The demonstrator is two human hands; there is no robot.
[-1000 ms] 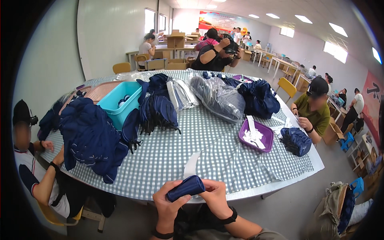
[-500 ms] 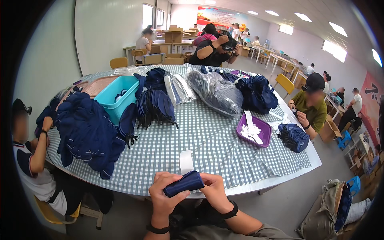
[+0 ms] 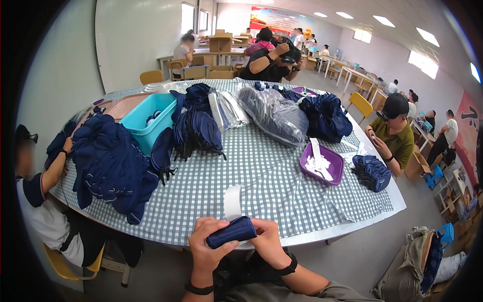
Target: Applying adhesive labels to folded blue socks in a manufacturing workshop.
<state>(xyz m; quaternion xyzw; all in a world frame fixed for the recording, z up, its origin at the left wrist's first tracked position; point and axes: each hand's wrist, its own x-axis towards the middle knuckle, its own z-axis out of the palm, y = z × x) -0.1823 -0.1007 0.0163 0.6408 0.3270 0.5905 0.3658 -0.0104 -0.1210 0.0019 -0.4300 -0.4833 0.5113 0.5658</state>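
Observation:
A shiny navy cloth roll (image 3: 231, 232) is gripped in my left hand (image 3: 209, 244), fingers over its far side and thumb along the near side. My right hand (image 3: 270, 244) is closed at the roll's right end, its fingertips partly hidden behind the cloth. Beyond the roll a white strip (image 3: 233, 201) stands up and curves; its lower end is hidden behind the roll and my fingers. Both hands are just off the near edge of the table (image 3: 271, 191), which has a checked cloth.
Navy cloth piles (image 3: 113, 166), a turquoise bin (image 3: 151, 121) and a plastic-bagged bundle (image 3: 274, 116) lie across the table. At the right are a purple tray (image 3: 337, 173) of white strips and a navy stack (image 3: 371, 173). Co-workers sit left, right and opposite.
My hands and the roll stay almost the same. The person at the left has lowered and extended an arm toward the navy pile; the person at the right has shifted slightly.

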